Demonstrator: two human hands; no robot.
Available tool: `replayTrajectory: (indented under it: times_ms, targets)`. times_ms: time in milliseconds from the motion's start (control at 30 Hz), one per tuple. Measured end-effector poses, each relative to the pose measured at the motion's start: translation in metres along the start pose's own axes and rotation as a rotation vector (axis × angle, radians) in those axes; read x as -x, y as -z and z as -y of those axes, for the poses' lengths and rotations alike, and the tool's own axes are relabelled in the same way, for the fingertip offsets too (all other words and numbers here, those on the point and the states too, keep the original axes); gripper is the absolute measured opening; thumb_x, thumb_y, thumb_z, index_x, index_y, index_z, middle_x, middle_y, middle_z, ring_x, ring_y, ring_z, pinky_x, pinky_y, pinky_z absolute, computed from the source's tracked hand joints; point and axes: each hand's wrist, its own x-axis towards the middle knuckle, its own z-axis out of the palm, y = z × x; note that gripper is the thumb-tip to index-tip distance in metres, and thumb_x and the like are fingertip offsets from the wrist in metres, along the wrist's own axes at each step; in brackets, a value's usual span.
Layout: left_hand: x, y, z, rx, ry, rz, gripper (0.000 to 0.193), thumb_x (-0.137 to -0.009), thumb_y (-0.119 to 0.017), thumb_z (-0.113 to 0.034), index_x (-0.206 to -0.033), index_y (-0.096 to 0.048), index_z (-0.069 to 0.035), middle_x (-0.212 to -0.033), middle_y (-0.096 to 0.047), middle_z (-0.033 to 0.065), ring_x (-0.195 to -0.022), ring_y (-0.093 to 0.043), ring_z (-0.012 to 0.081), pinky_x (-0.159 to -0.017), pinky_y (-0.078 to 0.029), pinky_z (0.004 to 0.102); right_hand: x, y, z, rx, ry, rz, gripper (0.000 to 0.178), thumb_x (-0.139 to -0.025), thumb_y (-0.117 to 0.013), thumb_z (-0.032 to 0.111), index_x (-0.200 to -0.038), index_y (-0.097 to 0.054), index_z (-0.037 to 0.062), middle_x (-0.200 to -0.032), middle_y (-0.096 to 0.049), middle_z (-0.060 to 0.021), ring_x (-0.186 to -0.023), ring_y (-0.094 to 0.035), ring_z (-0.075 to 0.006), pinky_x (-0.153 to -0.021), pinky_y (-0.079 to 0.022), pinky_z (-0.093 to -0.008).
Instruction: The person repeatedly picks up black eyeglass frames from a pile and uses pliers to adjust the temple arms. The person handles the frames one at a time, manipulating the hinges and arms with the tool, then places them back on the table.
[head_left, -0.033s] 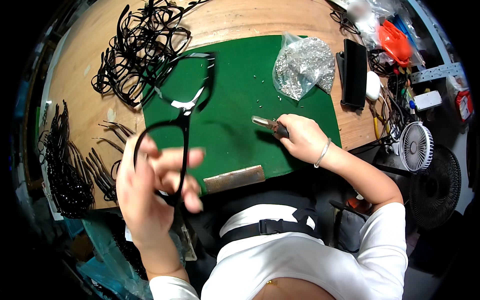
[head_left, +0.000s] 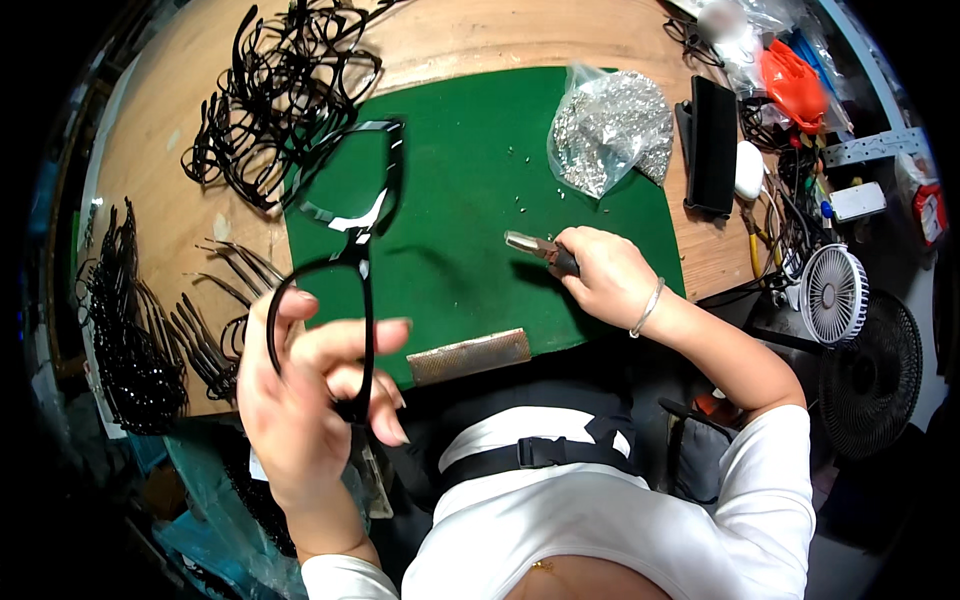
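My left hand (head_left: 300, 420) holds up a black eyeglass frame (head_left: 366, 236) by its nearer rim. The frame stands on end above the mat, and no temple arms show on it. Some of my fingers pass through the nearer rim and look a little blurred. To the right, my right hand (head_left: 608, 275) is wrapped round the dark handles of a pair of pliers (head_left: 530, 243). Their metal jaws point left, with nothing visible between them. Beneath lies a green mat (head_left: 480, 300), with a few tiny metal bits scattered near a clear bag of small silvery parts (head_left: 600, 130).
A tangle of black eyeglass frames (head_left: 270, 120) lies far left, with bundled black temple arms (head_left: 135, 340) nearer. A rough metal strip (head_left: 468, 356) sits at the mat's front edge. Right stand a black flat case (head_left: 710, 150), cables and a white fan (head_left: 835, 293).
The upper end of the eyeglass frame has shifted slightly left and toward me as my left hand turns it. My right hand and the pliers have stayed in place.
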Motion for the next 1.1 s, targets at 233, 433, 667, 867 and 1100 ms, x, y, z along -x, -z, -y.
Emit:
replayTrajectory:
  times_ms: [233,433,667,867,1100]
  targets:
    - [0.025,-0.015,0.05,-0.167,0.006,-0.043,0.082,-0.069,-0.06,0.009,-0.13,-0.007,-0.005,-0.108,-0.051,0.0205,-0.074,-0.056,0.01,-0.068,-0.045,0.0196,-0.001,-0.009,0.005,0.192,0.033,0.034,0.021,-0.069,-0.06,0.007,-0.085,-0.048,0.0015,-0.079,-0.053,-0.0133,-0.079,-0.052,-0.0299,-0.069,-0.04,-0.0381]
    - [0.025,-0.02,0.061,-0.198,-0.047,0.117,0.086,-0.071,-0.055,0.011,-0.133,0.001,-0.007,-0.114,-0.046,0.0214,-0.079,-0.054,0.0104,-0.074,-0.043,0.0229,0.006,0.003,0.021,-0.098,0.025,0.027,0.014,-0.072,-0.057,0.008,-0.081,-0.05,0.0003,-0.075,-0.055,-0.0143,-0.074,-0.055,-0.0308,-0.065,-0.042,-0.0391]
    - [0.029,-0.04,0.074,-0.496,-0.2,-0.017,0.088,-0.069,-0.06,0.01,-0.132,-0.002,-0.007,-0.119,-0.046,0.0159,-0.088,-0.053,0.013,-0.082,-0.045,0.025,0.029,0.02,0.083,-0.832,-0.006,0.027,0.013,-0.077,-0.06,0.006,-0.083,-0.052,-0.0011,-0.074,-0.055,-0.0111,-0.064,-0.058,-0.0188,-0.059,-0.046,-0.0276]
    - [0.027,-0.041,0.078,-0.527,-0.266,0.006,0.085,-0.07,-0.059,0.01,-0.132,-0.003,-0.006,-0.119,-0.045,0.0175,-0.087,-0.053,0.0154,-0.08,-0.046,0.0261,0.025,0.018,0.081,-1.362,-0.28,0.234,0.015,-0.082,-0.06,0.015,-0.084,-0.051,0.0028,-0.078,-0.051,0.0012,-0.071,-0.047,-0.0047,-0.064,-0.04,-0.02]
    - [0.021,-0.034,0.052,-0.247,0.024,0.152,0.082,-0.073,-0.059,0.007,-0.132,-0.003,-0.005,-0.118,-0.047,0.0184,-0.1,-0.054,0.0208,-0.086,-0.045,0.0303,0.021,0.022,0.081,-1.395,-0.213,0.45,0.018,-0.081,-0.06,0.017,-0.081,-0.049,0.003,-0.079,-0.051,0.0002,-0.074,-0.046,-0.0062,-0.069,-0.04,-0.0219]
